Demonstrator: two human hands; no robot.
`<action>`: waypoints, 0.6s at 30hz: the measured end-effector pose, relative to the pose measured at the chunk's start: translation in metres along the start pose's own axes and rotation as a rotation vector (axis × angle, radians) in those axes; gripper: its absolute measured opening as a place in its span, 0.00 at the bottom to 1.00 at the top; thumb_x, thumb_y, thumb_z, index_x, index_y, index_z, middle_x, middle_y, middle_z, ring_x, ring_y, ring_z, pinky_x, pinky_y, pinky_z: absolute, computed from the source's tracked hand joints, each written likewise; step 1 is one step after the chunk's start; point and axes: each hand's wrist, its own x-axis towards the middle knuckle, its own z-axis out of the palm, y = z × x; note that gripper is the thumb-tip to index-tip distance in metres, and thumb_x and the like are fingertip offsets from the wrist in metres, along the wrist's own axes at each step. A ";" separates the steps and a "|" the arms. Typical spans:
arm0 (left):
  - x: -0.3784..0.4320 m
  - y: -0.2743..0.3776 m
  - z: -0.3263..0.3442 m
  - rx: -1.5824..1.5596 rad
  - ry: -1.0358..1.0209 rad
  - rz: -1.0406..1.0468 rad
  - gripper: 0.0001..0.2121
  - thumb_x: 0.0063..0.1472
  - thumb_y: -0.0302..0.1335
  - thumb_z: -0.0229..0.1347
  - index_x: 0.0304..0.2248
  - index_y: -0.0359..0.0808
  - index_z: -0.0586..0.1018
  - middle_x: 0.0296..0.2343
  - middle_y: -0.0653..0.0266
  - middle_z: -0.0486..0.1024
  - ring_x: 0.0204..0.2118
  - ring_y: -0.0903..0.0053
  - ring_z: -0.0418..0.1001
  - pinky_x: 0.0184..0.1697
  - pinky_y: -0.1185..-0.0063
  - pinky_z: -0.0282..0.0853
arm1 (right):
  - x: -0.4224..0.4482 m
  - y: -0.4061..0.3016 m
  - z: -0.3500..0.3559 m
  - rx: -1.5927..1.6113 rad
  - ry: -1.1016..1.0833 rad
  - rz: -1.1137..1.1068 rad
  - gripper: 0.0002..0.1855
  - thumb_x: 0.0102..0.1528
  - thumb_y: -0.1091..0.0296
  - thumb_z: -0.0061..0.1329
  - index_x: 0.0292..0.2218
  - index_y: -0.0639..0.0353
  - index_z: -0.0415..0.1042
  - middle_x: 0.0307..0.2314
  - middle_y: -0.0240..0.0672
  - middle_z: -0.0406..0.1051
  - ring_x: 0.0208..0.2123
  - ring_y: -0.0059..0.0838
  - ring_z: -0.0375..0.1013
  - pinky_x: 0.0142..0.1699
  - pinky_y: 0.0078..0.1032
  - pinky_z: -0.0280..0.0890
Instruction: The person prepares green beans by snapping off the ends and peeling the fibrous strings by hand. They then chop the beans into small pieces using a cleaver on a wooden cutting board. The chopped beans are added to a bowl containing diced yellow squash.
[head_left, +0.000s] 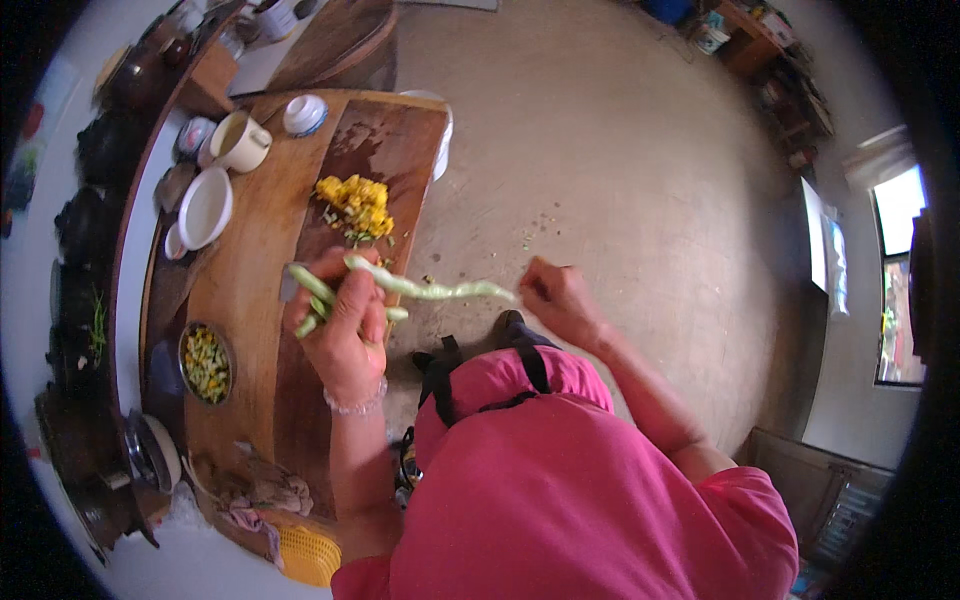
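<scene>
My left hand (345, 315), with a beaded bracelet at the wrist, is raised over the wooden table's near edge. It grips several pale green bean pods. One long bean pod (442, 289) sticks out to the right from between thumb and forefinger. Its tip ends right beside my right hand (559, 296), which is slightly blurred, with its fingers curled in. Whether that hand touches the tip or pinches something thin is hidden. A heap of chopped yellow-orange pieces (360, 204) lies on the tabletop beyond my left hand, with green bits at its near side.
The wooden table (244, 247) runs along the left. On it stand a metal bowl of chopped green and yellow pieces (205, 364), a white bowl (205, 208), a cream mug (241, 142) and upturned bowls (304, 115). A yellow basket (309, 556) is at the near end. Scraps dot the floor (600, 187).
</scene>
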 end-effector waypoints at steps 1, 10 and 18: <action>0.006 0.003 -0.002 -0.055 -0.002 0.012 0.10 0.59 0.26 0.56 0.39 0.30 0.76 0.23 0.68 0.72 0.14 0.90 0.57 0.15 0.90 0.49 | 0.000 0.008 -0.003 -0.261 -0.003 0.092 0.05 0.52 0.72 0.48 0.33 0.62 0.71 0.23 0.36 0.71 0.24 0.21 0.70 0.29 0.25 0.64; 0.010 -0.006 -0.014 -0.053 0.065 0.041 0.05 0.59 0.24 0.56 0.33 0.30 0.77 0.19 0.70 0.69 0.12 0.92 0.54 0.15 0.88 0.45 | 0.014 -0.039 -0.014 0.720 -0.176 -0.012 0.12 0.59 0.69 0.42 0.41 0.66 0.70 0.25 0.38 0.73 0.23 0.26 0.72 0.30 0.27 0.68; -0.004 -0.011 -0.014 -0.052 0.164 0.032 0.05 0.59 0.24 0.56 0.33 0.31 0.77 0.16 0.74 0.65 0.12 0.92 0.53 0.15 0.88 0.44 | 0.023 -0.054 0.001 0.090 -0.071 -0.472 0.05 0.54 0.70 0.50 0.32 0.62 0.70 0.26 0.42 0.70 0.28 0.44 0.72 0.32 0.34 0.67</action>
